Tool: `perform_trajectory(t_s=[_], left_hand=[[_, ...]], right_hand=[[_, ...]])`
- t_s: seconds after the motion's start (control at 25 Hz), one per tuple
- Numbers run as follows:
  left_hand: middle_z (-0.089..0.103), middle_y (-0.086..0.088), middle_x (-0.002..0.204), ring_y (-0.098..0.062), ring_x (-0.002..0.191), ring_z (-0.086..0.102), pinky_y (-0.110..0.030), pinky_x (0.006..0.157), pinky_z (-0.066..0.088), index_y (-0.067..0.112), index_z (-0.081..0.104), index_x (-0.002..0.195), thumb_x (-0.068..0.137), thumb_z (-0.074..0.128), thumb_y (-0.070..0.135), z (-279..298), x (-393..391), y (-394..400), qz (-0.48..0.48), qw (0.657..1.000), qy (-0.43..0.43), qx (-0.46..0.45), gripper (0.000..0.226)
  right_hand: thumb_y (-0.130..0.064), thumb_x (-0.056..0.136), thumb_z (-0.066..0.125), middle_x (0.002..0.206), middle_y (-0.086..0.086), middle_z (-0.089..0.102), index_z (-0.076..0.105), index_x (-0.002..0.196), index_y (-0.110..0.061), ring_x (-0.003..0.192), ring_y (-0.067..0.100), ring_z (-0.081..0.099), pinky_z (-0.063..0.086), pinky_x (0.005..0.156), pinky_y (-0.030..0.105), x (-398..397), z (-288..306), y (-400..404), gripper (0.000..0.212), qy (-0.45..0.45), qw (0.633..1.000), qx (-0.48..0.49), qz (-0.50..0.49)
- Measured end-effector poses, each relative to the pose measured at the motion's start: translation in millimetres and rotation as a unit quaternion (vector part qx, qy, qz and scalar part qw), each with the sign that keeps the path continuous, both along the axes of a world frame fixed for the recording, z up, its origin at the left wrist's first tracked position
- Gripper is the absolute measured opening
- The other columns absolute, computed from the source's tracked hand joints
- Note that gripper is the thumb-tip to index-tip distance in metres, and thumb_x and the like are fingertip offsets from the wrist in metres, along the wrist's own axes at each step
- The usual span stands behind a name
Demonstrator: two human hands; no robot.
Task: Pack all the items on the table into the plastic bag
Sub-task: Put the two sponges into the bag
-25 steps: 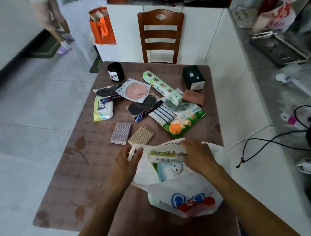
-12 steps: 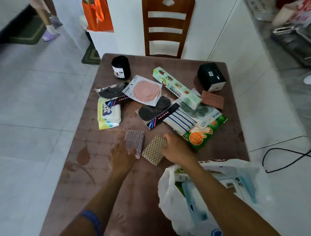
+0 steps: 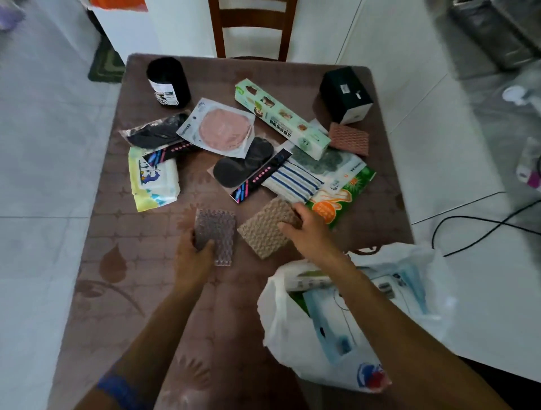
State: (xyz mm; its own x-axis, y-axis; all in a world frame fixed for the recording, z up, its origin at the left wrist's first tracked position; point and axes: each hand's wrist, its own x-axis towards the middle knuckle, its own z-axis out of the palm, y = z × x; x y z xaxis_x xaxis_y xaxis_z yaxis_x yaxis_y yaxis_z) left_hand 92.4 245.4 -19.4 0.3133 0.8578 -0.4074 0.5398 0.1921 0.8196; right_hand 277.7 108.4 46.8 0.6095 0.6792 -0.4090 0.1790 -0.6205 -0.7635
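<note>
Left hand (image 3: 191,257) grip clamped on purple sponge (image 3: 216,234), right hand (image 3: 307,231) on tan sponge (image 3: 265,231); striped cloth (image 3: 292,182) just behind, plastic bag (image 3: 292,336) beside on surface (image 3: 131,292).

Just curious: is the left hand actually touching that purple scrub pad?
Touching. The head view shows the left hand with its thumb over the purple scrub pad.

We see chair (image 3: 253,27) cut by top edge, only lower slats showing. Orange bag (image 3: 118,3) clipped there too. Our right forearm hides part of plastic bag (image 3: 295,345) mouth; contents inside blurred, labels unreadable. Left hand (image 3: 191,257) covers lower corner of purple sponge (image 3: 216,231). Print on long green box (image 3: 281,118) too small to read.
</note>
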Motion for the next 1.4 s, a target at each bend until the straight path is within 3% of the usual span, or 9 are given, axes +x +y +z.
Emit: perform_trajectory(t_s=[0.16, 0.28, 0.4, 0.52, 0.68, 0.84, 0.96, 1.12, 1.4], left_hand=[[0.069, -0.004, 0.109, -0.018, 0.096, 0.068, -0.034, 0.08, 0.059, 0.011, 0.062, 0.118, 0.088, 0.061, 0.003, 105.8, 18.9, -21.2, -0.002, 0.981, -0.192, -0.024, 0.032], [0.069, 0.002, 0.107, -0.01, 0.093, 0.069, -0.022, 0.072, 0.057, 0.019, 0.064, 0.111, 0.089, 0.059, 0.001, 182.7, 45.3, -57.8, -0.186, 0.956, -0.227, -0.034, 0.029], [0.064, 0.006, 0.114, -0.01, 0.101, 0.062, -0.025, 0.085, 0.05, 0.024, 0.06, 0.119, 0.09, 0.061, 0.013, 186.8, 71.2, -118.4, -0.446, 0.893, -0.062, 0.024, 0.031], [0.061, 0.001, 0.125, -0.02, 0.112, 0.057, -0.032, 0.091, 0.046, 0.025, 0.056, 0.128, 0.088, 0.058, 0.02, 151.0, 93.6, -164.8, -0.575, 0.803, 0.133, 0.078, 0.04], [0.063, -0.004, 0.126, -0.021, 0.111, 0.059, -0.03, 0.087, 0.047, 0.019, 0.058, 0.129, 0.091, 0.056, 0.02, 114.1, 94.7, -187.3, -0.631, 0.71, 0.303, 0.08, 0.038], [0.059, -0.002, 0.133, -0.017, 0.111, 0.058, -0.023, 0.081, 0.046, 0.024, 0.053, 0.133, 0.09, 0.059, 0.019, 110.8, 87.6, -186.3, -0.546, 0.8, 0.238, 0.075, 0.043], [0.058, -0.002, 0.13, -0.017, 0.109, 0.057, -0.026, 0.087, 0.05, 0.027, 0.047, 0.138, 0.094, 0.056, 0.018, 123.4, 91.3, -183.4, -0.521, 0.841, 0.119, -0.08, 0.046], [0.054, -0.003, 0.137, -0.02, 0.116, 0.055, -0.029, 0.089, 0.048, 0.027, 0.046, 0.138, 0.097, 0.05, 0.018, 124.7, 112.1, -196.9, -0.611, 0.77, 0.18, -0.044, 0.042], [0.021, -0.01, 0.16, -0.036, 0.143, 0.027, -0.055, 0.11, 0.031, 0.025, 0.025, 0.149, 0.084, 0.068, 0.039, 99.6, 91.4, -184.7, -0.51, 0.767, 0.357, 0.155, 0.079]], right_hand=[[-0.01, 0.086, 0.067, 0.107, -0.005, 0.07, 0.06, 0.112, -0.032, 0.096, 0.011, 0.067, 0.058, 0.073, 0.024, 30.4, 75.7, -104.8, 0.035, 0.103, 0.957, 0.169, -0.212], [-0.008, 0.084, 0.069, 0.11, 0.001, 0.069, 0.061, 0.111, -0.03, 0.102, 0.022, 0.066, 0.056, 0.083, 0.034, 46.0, 85.0, -173.0, 0.035, 0.123, 0.974, 0.037, -0.189], [-0.034, 0.086, 0.068, 0.109, -0.002, 0.069, 0.06, 0.121, -0.023, 0.103, 0.021, 0.065, 0.055, 0.085, 0.032, 39.5, 74.6, -203.9, 0.037, 0.064, 0.986, -0.156, -0.014], [-0.062, 0.087, 0.046, 0.136, 0.006, 0.057, 0.045, 0.138, -0.026, 0.119, 0.024, 0.056, 0.045, 0.101, 0.038, 26.7, 59.7, -223.2, 0.062, -0.078, 0.892, -0.391, 0.212], [-0.057, 0.08, 0.062, 0.135, 0.003, 0.057, 0.049, 0.133, -0.025, 0.119, 0.023, 0.054, 0.044, 0.102, 0.035, 35.0, 78.2, -230.8, 0.063, -0.116, 0.854, -0.437, 0.258], [-0.043, 0.078, 0.07, 0.129, -0.004, 0.06, 0.06, 0.126, -0.035, 0.108, 0.017, 0.057, 0.047, 0.08, 0.024, 24.8, 102.9, -236.5, 0.05, -0.011, 0.837, -0.376, 0.398], [-0.048, 0.075, 0.072, 0.126, -0.009, 0.061, 0.061, 0.124, -0.037, 0.104, 0.014, 0.056, 0.045, 0.074, 0.02, 13.6, 116.2, -238.0, 0.051, 0.026, 0.835, -0.331, 0.438], [-0.06, 0.068, 0.074, 0.118, -0.007, 0.068, 0.063, 0.122, -0.03, 0.099, 0.014, 0.062, 0.05, 0.079, 0.025, 11.2, 130.3, -238.3, 0.062, 0.017, 0.834, -0.327, 0.444], [-0.059, 0.081, 0.061, 0.102, -0.005, 0.072, 0.07, 0.102, -0.028, 0.087, 0.014, 0.067, 0.055, 0.076, 0.03, 19.4, 127.7, -234.0, 0.038, -0.022, 0.883, -0.275, 0.381]])
